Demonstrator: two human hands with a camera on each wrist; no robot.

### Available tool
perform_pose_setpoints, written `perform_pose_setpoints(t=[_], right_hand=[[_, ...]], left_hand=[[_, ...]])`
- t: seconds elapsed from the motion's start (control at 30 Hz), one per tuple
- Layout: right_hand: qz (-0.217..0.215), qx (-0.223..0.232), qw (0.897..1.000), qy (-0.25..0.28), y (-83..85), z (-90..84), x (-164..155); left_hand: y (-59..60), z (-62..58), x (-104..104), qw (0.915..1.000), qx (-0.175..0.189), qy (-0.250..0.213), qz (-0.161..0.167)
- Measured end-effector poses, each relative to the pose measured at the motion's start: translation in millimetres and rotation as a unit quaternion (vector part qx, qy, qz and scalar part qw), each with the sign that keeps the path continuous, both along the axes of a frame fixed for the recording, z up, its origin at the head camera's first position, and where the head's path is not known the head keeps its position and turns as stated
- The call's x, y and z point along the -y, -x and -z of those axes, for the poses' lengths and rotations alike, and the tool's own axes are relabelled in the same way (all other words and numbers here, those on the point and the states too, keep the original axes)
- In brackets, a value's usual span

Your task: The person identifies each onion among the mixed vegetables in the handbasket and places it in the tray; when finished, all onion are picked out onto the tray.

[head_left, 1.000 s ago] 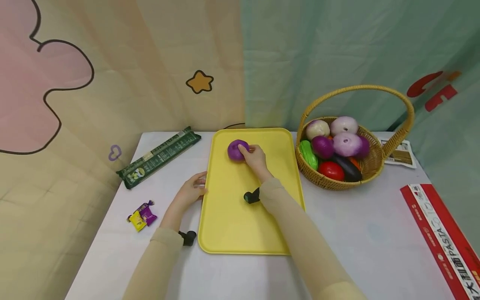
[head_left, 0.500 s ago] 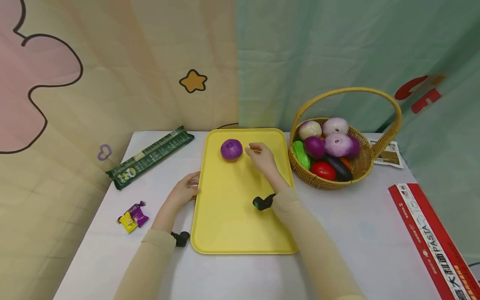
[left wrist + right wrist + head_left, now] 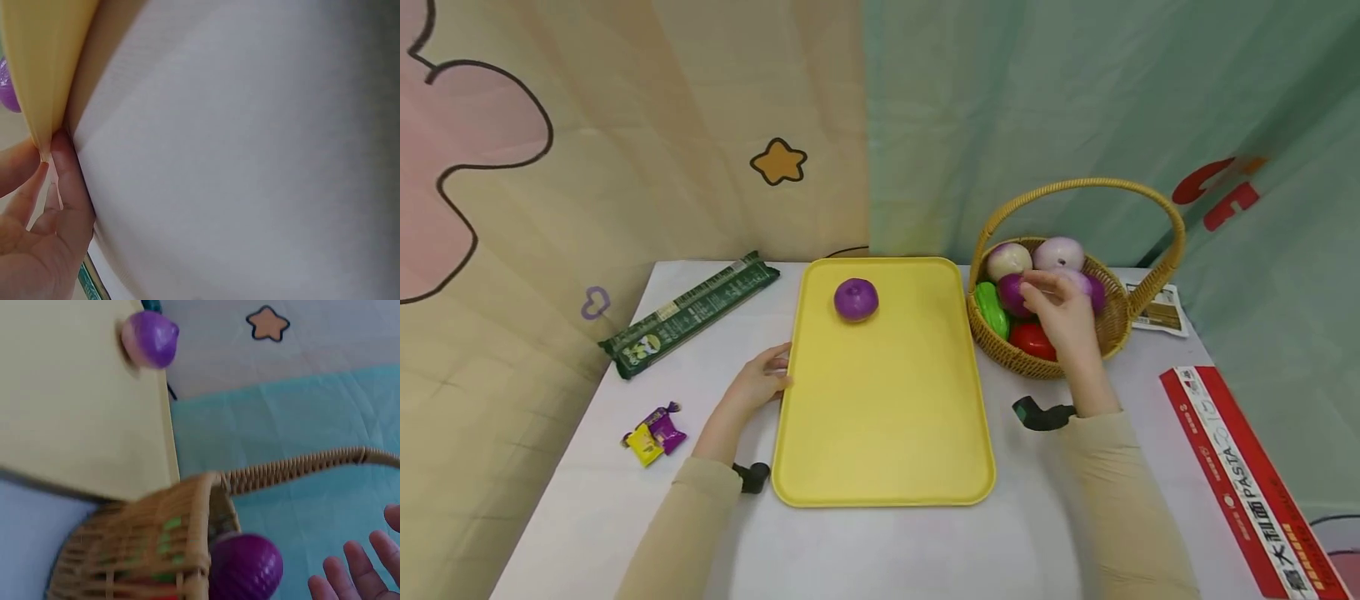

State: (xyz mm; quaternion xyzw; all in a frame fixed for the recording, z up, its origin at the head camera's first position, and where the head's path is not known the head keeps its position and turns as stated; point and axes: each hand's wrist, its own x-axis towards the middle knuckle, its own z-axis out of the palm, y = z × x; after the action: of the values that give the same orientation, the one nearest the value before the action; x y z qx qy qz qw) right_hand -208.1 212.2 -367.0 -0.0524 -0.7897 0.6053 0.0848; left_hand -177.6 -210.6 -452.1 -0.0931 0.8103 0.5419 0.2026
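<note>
A purple onion (image 3: 856,300) rests near the far end of the yellow tray (image 3: 883,417). My left hand (image 3: 758,383) holds the tray's left rim; in the left wrist view, thumb and fingers (image 3: 74,181) meet around that edge. Over the wicker basket (image 3: 1011,357), my right hand (image 3: 1067,317) hovers with loosely bent fingers and nothing in them. Beneath it lie a dark purple onion (image 3: 1011,293), a pale onion (image 3: 1060,252), a white-and-purple one (image 3: 1008,262), a green vegetable (image 3: 992,308) and a red tomato (image 3: 1032,339). My hand hides part of the basket's contents.
The basket's tall handle (image 3: 1086,182) arches behind my right hand. A green noodle packet (image 3: 688,315) and wrapped candies (image 3: 655,432) lie to the left. On the right are a red pasta box (image 3: 1247,483) and a flat packet (image 3: 1161,312).
My right hand has let go of the purple onion on the tray and moved right, over the basket. My left hand stays at the tray's edge. The head view has shifted slightly.
</note>
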Motion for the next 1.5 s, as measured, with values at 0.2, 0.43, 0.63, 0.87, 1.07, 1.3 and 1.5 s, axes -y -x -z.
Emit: perform_pose_setpoints(t=[0.2,0.43,0.63,0.87,1.07,1.3,1.5], right_hand=[[0.133,0.041,0.99,0.023,5.5,5.2,-42.7],[0.138,0.091,0.984,-0.065,19.3,21.1,-60.3],[0.138,0.075,0.983,-0.097,28.0,35.1,-62.6],[0.138,0.074,0.98,-0.126,34.4,41.0,-58.2],[0.173,0.077,0.974,-0.12,37.9,43.4,-54.0],[0.198,0.084,0.974,-0.076,30.9,30.6,-48.5],[0.142,0.068,0.988,0.001,14.8,-4.2,-19.9]], left_hand=[[-2.6,1.2,1.5,1.0,0.001,-0.007,-0.003],[-3.7,-1.4,0.4,0.9998,0.002,-0.018,-0.01],[-2.2,-1.0,-2.2,0.9997,-0.001,-0.022,-0.003],[-1.2,0.3,-0.4,0.9999,0.0,-0.012,-0.007],[-0.8,-2.6,-0.6,0.9999,-0.001,-0.008,-0.012],[1.2,-5.2,-3.0,0.9997,0.002,-0.017,-0.016],[2.1,-1.6,-0.9,0.9995,0.011,-0.023,-0.02]])
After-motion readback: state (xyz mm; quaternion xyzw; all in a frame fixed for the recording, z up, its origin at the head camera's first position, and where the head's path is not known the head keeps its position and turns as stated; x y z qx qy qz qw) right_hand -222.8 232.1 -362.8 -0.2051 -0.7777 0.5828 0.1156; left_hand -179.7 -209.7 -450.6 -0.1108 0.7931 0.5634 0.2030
